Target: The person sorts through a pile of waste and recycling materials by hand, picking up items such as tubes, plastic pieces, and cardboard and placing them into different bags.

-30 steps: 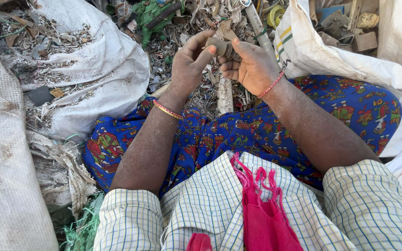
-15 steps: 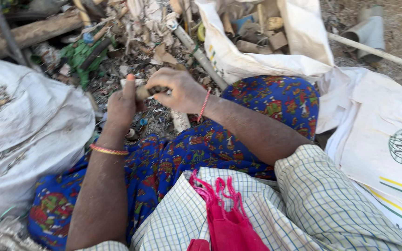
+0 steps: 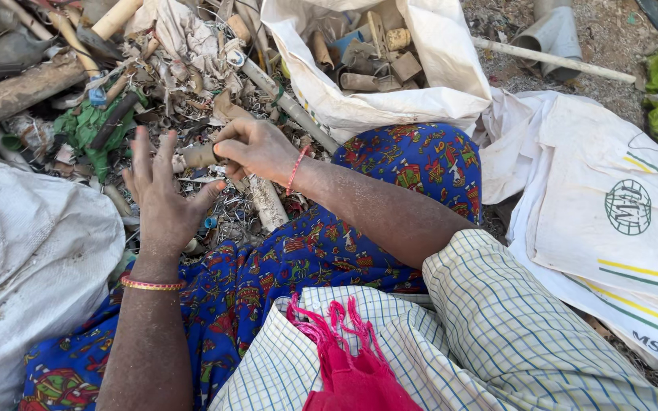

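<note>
My right hand (image 3: pixel 257 148) is closed around a short tan pipe piece (image 3: pixel 196 156), held just above the scrap heap (image 3: pixel 192 68). My left hand (image 3: pixel 163 199) is spread flat beside it, fingers apart, holding nothing, its fingertips close to the pipe piece. Both wrists carry thin bangles. My lap is covered by blue patterned cloth (image 3: pixel 413 164).
An open white sack (image 3: pixel 428 91) with pipe offcuts stands behind my right hand. A full grey-white sack (image 3: pixel 24 251) lies at the left. More white sacks (image 3: pixel 611 213) spread on the right. Long pipes (image 3: pixel 550 57) and sticks lie on the dirt.
The view has swung rightward. Both hands came down from holding a piece together; my left hand let go and spread open, while my right keeps a tan piece.
</note>
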